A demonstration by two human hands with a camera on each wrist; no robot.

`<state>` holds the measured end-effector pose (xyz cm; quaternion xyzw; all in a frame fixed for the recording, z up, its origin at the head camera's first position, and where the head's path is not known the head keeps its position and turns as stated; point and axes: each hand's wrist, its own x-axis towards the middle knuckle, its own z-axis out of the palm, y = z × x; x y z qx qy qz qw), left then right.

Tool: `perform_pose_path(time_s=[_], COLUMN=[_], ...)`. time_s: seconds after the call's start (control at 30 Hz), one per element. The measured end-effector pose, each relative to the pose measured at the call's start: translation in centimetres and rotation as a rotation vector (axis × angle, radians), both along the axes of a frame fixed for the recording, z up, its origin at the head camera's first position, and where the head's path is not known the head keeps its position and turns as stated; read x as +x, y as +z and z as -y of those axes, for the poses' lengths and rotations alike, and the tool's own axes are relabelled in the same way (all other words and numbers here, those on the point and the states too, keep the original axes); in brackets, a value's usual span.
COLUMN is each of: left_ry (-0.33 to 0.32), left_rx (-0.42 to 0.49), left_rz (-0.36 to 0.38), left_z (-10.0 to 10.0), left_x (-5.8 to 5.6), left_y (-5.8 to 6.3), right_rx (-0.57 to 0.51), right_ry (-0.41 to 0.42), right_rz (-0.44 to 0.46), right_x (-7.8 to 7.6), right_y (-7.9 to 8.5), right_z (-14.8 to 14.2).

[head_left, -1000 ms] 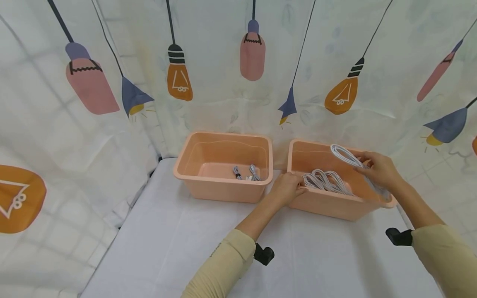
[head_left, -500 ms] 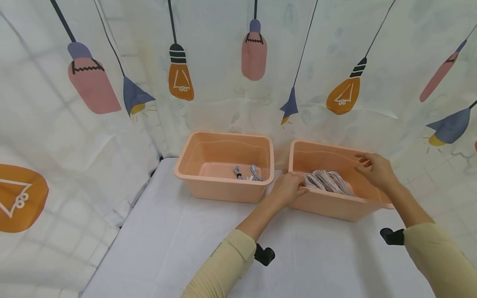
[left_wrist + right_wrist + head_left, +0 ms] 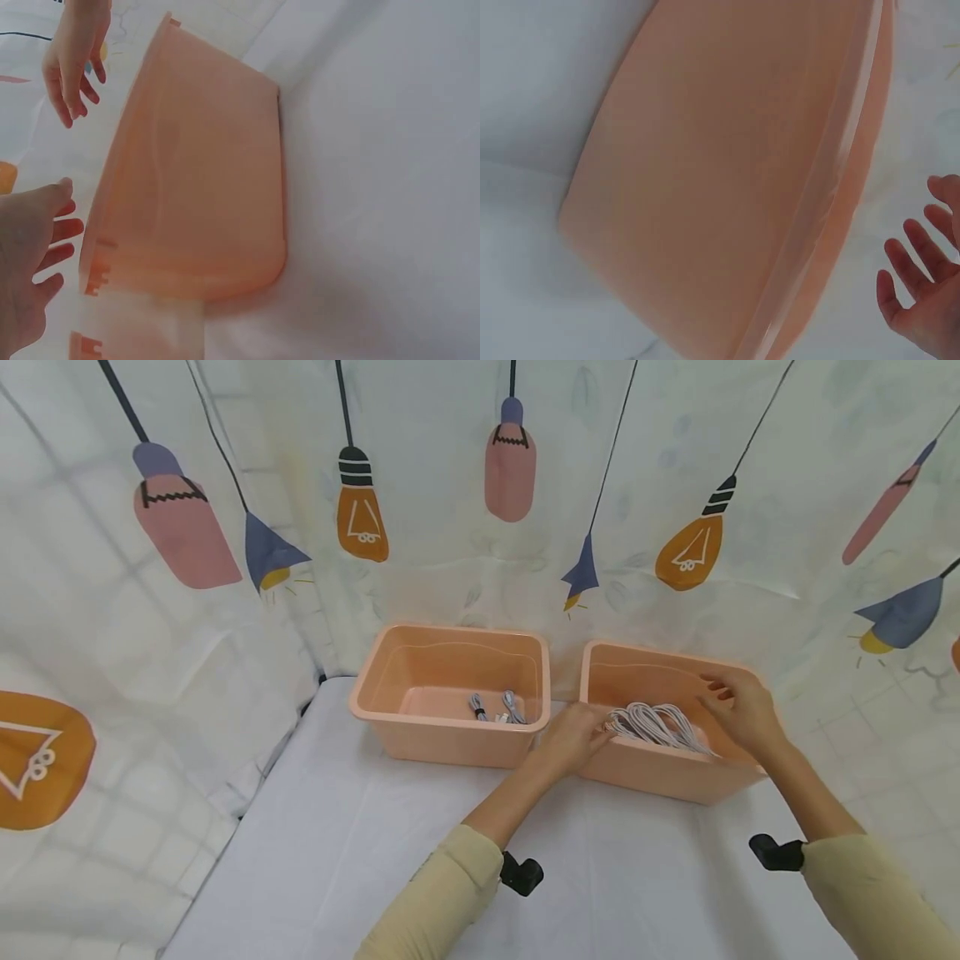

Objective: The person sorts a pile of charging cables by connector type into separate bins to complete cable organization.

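Grey-white cables [image 3: 660, 727] lie looped in a heap inside the right peach bin [image 3: 675, 777]. My left hand [image 3: 573, 737] is at this bin's near left corner, fingertips right by the rim. Its fingers [image 3: 64, 229] look loosely bent and spread in the left wrist view, with nothing in them. Over the bin's right part hovers my right hand [image 3: 744, 710], palm inward and fingers relaxed. In the right wrist view its spread fingers [image 3: 909, 266] hold nothing. The bin's floor under the right hand is partly hidden.
Another peach bin [image 3: 450, 731] stands to the left, holding two small grey cable bundles [image 3: 510, 706] and a small white piece. Both bins stand on a white-covered table [image 3: 420, 827]. A curtain [image 3: 450, 577] printed with lamps hangs close behind them.
My right hand held a white cable coil a second ago; it has let go and the coil no longer shows there. That hand then moved slightly left. The left hand stays near the corner.
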<state>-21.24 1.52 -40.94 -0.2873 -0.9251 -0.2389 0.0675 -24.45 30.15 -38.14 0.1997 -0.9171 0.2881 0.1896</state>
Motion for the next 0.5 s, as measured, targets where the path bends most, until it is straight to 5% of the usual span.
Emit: perform_pose_path(time_s=[0.13, 0.5], left_ry=[0.028, 0.131], left_rx=[-0.01, 0.036], left_rz=[-0.009, -0.161], left_z=[0.9, 4.0], left_x=[0.1, 0.4], left_y=[0.5, 1.1], right_rx=[-0.046, -0.036], right_ry=[0.037, -0.06], right_rz=[-0.036, 0.039], right_x=[0.8, 3.8], right_y=[-0.1, -0.5], right_z=[0.7, 2.1])
